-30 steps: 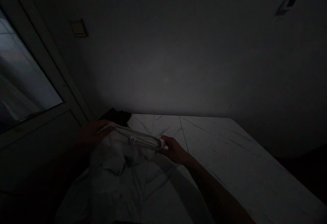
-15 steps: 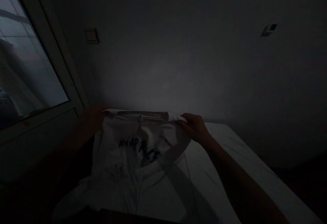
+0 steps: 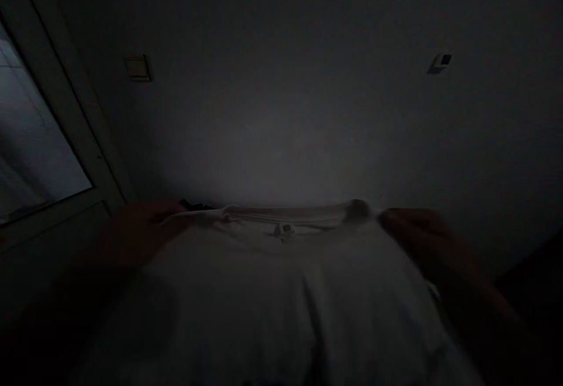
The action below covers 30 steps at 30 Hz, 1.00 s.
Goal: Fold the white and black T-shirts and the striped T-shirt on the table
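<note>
The white fabric shirt [image 3: 255,274] hangs stretched between both hands, its collar edge level in front of the plain grey wall [image 3: 281,128]. The blurred left hand [image 3: 147,227] grips its left shoulder corner, fingers pinched on the cloth; the right hand [image 3: 417,227] pinches the opposite corner likewise. A small white label [image 3: 287,230] sits inside the collar. A square beige wall switch [image 3: 138,68] is near the pale-framed glazed door [image 3: 100,183].
</note>
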Each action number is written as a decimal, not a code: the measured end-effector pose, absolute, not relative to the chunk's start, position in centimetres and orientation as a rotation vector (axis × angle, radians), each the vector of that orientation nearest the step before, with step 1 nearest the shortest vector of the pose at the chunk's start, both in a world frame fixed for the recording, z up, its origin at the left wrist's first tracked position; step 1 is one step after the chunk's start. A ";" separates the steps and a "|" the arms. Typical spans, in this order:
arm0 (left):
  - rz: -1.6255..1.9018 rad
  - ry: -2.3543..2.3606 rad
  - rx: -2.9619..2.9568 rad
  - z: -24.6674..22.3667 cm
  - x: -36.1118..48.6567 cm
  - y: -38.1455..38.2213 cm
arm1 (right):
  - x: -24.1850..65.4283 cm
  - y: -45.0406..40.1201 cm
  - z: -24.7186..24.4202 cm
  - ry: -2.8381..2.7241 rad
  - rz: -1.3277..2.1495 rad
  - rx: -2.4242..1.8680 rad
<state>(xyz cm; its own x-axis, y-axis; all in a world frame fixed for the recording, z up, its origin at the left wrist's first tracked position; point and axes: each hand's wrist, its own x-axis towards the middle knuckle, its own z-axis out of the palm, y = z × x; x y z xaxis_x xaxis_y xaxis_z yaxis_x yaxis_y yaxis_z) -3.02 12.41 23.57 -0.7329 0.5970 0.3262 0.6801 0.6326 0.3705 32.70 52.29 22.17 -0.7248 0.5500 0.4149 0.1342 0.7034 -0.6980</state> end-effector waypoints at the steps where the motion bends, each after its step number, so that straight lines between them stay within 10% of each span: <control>1: -0.680 -2.744 -1.157 22.0 -3.9 15.5 | 29.7 53.4 20.4 -2.360 0.877 -0.586; 9: -0.478 -3.005 -1.390 3.2 -9.7 26.7 | 17.2 60.0 1.1 -2.792 0.630 -0.863; 30: -0.139 -2.878 -1.294 -2.2 -26.2 40.7 | 1.7 72.1 -2.6 -2.810 0.164 -1.065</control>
<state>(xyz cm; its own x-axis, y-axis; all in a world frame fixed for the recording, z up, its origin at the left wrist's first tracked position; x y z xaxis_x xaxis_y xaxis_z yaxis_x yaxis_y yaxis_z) -26.19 40.68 -2.23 -0.6640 0.7474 0.0204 0.7459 0.6603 0.0873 1.67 72.08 -2.56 -0.7419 0.6651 0.0851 0.6507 0.7448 -0.1480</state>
